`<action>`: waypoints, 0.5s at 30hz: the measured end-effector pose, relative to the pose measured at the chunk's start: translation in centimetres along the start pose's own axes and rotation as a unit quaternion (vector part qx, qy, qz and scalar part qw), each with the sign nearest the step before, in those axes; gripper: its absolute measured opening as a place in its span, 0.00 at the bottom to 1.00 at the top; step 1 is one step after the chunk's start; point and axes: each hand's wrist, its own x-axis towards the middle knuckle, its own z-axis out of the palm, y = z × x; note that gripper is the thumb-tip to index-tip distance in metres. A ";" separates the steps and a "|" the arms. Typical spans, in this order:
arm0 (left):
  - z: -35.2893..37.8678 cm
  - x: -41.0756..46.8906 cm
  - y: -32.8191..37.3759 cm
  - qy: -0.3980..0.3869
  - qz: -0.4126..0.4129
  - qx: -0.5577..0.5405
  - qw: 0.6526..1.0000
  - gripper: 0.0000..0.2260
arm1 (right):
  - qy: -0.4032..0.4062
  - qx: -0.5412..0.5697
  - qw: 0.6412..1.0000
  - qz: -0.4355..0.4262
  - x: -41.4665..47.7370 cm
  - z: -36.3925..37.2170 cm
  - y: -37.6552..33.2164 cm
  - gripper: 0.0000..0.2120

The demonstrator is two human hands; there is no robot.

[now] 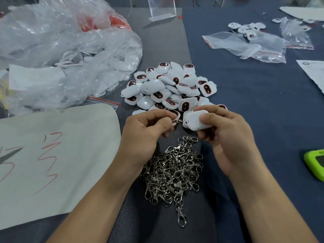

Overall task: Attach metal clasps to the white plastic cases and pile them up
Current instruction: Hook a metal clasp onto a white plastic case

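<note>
White plastic fills my right hand (226, 137): one case (196, 121), gripped with the thumb across its near face and the fingers (210, 108) curled over its far edge. I hold it in the air, just over the near edge of the pile (171, 86) of cases. My left hand (145, 132) pinches a clasp (178, 121) between thumb and forefinger, the other fingers curled beneath. The clasp points right and its tip meets the left end of the case. Whether it is hooked on, I cannot tell.

The pile lies on the bench (245, 106) just beyond my hands, across the seam between the grey cloth and the blue one. Its cases are jumbled, many showing a dark oval window ringed in red.

Between my forearms, nearer to me, is the heap (173, 174) of silver clasps, tangled together. One stray clasp (181, 218) trails from its near end.

To my left a paper sheet (70, 155) with red strokes lies flat. Beyond it sits a big crumpled clear bag (61, 50) with white parts inside and something red behind. Far right are clear zip bags (245, 44) with red strips and a few more white cases (245, 27) beside them. A green device (313, 163) shows at the right edge, and a clear stand (161, 9) stands at the far side.
</note>
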 end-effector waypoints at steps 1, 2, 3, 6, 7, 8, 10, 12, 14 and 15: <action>0.0 0.0 0.0 -0.001 0.001 -0.005 1.000 0.11 | 0.000 0.000 1.000 0.005 0.0 0.0 0.0 0.11; 0.0 0.0 0.1 -0.001 0.001 -0.008 1.000 0.11 | -0.003 0.006 1.000 0.011 0.0 0.0 0.0 0.12; 0.0 -0.1 0.1 -0.001 0.000 -0.010 1.000 0.11 | -0.008 0.015 1.000 0.020 0.0 0.0 0.0 0.11; 0.0 -0.3 0.0 -0.010 -0.015 0.007 1.000 0.08 | -0.024 0.048 0.997 0.053 -0.1 0.0 0.0 0.10; -0.1 -0.4 0.0 -0.018 -0.022 0.025 0.999 0.10 | -0.030 0.056 0.996 0.063 -0.1 0.1 0.0 0.10; -0.1 -0.5 -0.1 -0.027 -0.025 0.043 0.998 0.12 | -0.036 0.059 0.995 0.073 -0.1 0.1 0.0 0.10; 0.0 -0.7 -0.2 -0.047 -0.023 0.057 0.997 0.15 | -0.047 0.053 0.993 0.093 -0.1 0.2 0.0 0.11; 0.2 -0.8 -0.3 -0.065 -0.026 0.050 0.996 0.14 | -0.061 0.042 0.991 0.108 -0.1 0.3 0.1 0.13; 0.3 -0.8 -0.5 -0.059 -0.021 0.060 0.996 0.11 | -0.071 0.042 0.990 0.114 -0.2 0.3 0.1 0.12; 0.4 -0.7 -0.5 -0.045 -0.020 0.065 0.997 0.09 | -0.069 0.046 0.990 0.115 -0.1 0.2 0.0 0.11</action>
